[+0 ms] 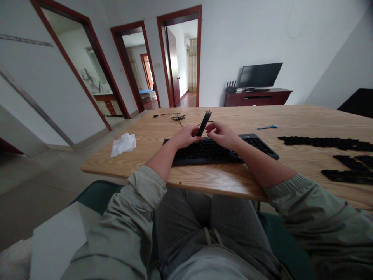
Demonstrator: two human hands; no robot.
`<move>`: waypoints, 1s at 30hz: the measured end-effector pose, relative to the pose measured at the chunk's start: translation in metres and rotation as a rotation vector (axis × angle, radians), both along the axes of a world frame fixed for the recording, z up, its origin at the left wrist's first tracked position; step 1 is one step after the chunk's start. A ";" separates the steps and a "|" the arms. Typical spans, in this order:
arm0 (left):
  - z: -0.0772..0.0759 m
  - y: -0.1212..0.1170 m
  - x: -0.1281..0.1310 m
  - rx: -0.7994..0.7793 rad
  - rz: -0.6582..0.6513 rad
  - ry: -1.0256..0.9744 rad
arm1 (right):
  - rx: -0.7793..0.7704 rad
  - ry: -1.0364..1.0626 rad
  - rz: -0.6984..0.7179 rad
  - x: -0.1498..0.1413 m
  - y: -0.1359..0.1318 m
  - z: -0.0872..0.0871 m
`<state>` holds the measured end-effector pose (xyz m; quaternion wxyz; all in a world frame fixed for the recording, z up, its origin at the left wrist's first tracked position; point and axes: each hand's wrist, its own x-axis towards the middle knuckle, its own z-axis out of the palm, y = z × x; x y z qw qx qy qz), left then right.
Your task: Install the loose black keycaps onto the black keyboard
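A black keyboard (204,153) lies near the table's front edge, its key area partly hidden by my forearms and hands. Between the fingers of my left hand (188,136) a long black bar-shaped piece (204,123) stands tilted upward above the keyboard, with a small bright spot at its top end. My right hand (219,134) hovers just right of that piece, fingers curled inward and fingertips close to it. Whether they pinch something small is too fine to make out.
Rows of small black pieces (323,143) lie on the wooden table (145,163) at the right, with more rows (349,173) nearer me. A blue brush (267,127) lies beyond the keyboard. A coiled cable (177,117) and crumpled white tissue (124,144) are at the left.
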<state>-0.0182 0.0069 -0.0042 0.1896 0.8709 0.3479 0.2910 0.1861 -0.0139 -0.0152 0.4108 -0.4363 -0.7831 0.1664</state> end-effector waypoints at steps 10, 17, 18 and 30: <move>0.000 0.002 -0.003 0.023 0.031 0.016 | 0.118 -0.440 0.019 -0.015 0.008 -0.008; 0.002 -0.001 -0.003 0.062 0.087 0.040 | 0.211 -0.519 -0.009 -0.017 0.014 -0.011; 0.002 -0.001 -0.003 0.064 0.095 0.046 | 0.229 -0.533 -0.011 -0.017 0.015 -0.011; -0.004 0.007 -0.001 0.065 0.166 -0.105 | 0.249 -0.538 -0.030 -0.020 0.009 -0.007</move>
